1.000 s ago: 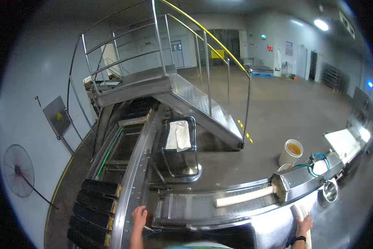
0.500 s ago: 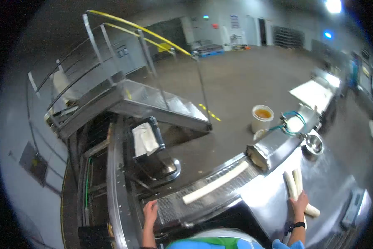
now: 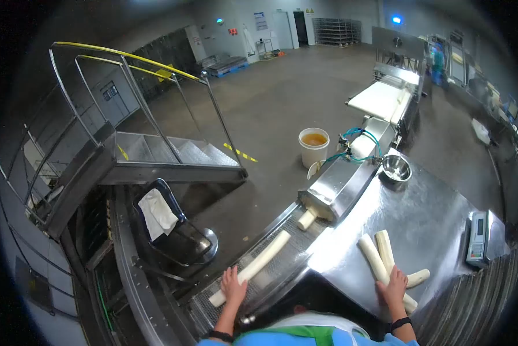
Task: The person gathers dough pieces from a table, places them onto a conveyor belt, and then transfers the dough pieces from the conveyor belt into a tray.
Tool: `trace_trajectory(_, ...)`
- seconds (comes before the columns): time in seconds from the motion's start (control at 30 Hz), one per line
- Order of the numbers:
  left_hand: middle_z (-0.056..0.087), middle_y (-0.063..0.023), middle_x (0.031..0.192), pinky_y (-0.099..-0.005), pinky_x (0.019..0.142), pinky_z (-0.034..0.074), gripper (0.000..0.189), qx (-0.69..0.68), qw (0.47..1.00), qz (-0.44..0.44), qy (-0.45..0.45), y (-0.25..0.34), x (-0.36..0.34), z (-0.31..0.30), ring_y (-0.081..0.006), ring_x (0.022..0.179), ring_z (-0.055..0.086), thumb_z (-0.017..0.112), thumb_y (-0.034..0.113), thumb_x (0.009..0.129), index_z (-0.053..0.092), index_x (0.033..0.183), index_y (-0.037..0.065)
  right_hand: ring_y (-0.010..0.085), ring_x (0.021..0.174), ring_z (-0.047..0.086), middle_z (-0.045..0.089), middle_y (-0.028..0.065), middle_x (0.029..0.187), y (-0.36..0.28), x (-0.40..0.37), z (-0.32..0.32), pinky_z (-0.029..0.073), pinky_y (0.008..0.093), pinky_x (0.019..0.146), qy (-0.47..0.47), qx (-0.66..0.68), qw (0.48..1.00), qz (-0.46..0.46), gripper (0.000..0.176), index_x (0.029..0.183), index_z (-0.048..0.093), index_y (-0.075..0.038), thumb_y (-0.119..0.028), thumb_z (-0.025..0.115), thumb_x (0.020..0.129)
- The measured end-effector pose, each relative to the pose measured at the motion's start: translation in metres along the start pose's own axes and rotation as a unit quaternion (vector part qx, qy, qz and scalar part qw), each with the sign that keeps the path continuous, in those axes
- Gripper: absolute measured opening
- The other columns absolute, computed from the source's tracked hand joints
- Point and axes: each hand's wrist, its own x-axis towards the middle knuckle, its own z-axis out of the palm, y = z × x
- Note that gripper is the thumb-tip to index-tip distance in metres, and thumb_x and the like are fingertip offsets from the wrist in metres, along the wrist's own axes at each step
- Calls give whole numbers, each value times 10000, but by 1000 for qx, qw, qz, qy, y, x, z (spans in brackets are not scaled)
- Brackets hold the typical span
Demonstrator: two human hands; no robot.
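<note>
A long pale dough roll [image 3: 266,258] lies along the mesh conveyor [image 3: 287,266] in front of me. My left hand [image 3: 234,286] rests over its near end, fingers stretched out and a little apart. On the steel table, my right hand [image 3: 393,288] is closed round a dough roll [image 3: 373,256], covering part of it. A second roll [image 3: 384,247] lies close beside that one, and a shorter piece [image 3: 418,278] sticks out to the right of the hand. Another dough end [image 3: 308,218] comes out of the metal housing [image 3: 334,190] at the conveyor's far end.
A steel bowl [image 3: 396,170] and a digital scale [image 3: 482,236] stand on the steel table [image 3: 426,213]. Beyond the conveyor are a white bucket [image 3: 313,147] with amber liquid, a chair [image 3: 161,213] with a cloth, and metal steps [image 3: 172,151] with yellow rails.
My view has swung right. My left hand has come from the conveyor's edge onto the dough roll, which sits nearer me. A new dough end shows at the housing. My right hand stays at the rolls.
</note>
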Motion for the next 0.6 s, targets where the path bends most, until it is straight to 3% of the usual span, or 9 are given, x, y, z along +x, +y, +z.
trace_trajectory(0.07,349,-126,1256,-464,966,189,587,21,1000,-12,3,-8,1,1,-294,1198,264,591,263,709,354,1233,147,313,913,404,443,156,976,3,3,6,303,396,838,13,5,1000,5,790,1184,352,17,-304,720,565)
trace_trajectory(0.13,405,-98,1209,-452,955,203,566,35,990,-76,-114,-16,0,-2,-287,1138,344,593,276,705,378,1214,151,308,911,407,444,152,977,12,15,16,301,396,839,16,-5,1000,11,786,1188,350,15,-309,715,572)
trace_trajectory(0.23,442,-87,1166,-444,938,218,545,37,995,-59,-70,-37,-10,-2,-282,1084,396,602,278,694,406,1188,156,293,916,419,451,147,984,30,44,28,304,402,832,-14,-12,999,35,788,1215,335,-2,-340,691,599)
trace_trajectory(0.3,444,-88,1158,-445,930,223,546,31,996,-60,-61,-44,-19,-9,-278,1083,393,605,278,689,410,1185,162,329,1027,414,424,186,1152,44,68,35,292,449,874,-70,-11,992,99,787,1251,285,-25,-337,652,628)
trace_trajectory(0.5,456,-94,1086,-438,902,248,521,60,995,-65,-47,-57,-30,-22,-277,1046,402,625,274,665,450,1144,170,320,1134,343,365,179,1243,47,126,21,306,467,881,-83,-31,978,190,752,1290,254,-87,-317,634,683)
trace_trajectory(0.53,453,-94,1070,-434,896,256,512,81,993,-75,-49,-58,-32,-24,-279,1035,403,630,272,658,462,1129,167,318,1133,344,357,174,1247,48,127,31,318,455,872,-18,-77,982,173,703,1286,254,-73,-219,612,699)
trace_trajectory(0.6,446,-94,1071,-432,894,262,503,90,991,-85,-47,-68,-35,-23,-281,1031,404,637,272,649,476,1113,165,318,1130,348,351,171,1252,49,126,53,319,457,875,8,-95,987,130,689,1282,258,-70,-178,599,694)
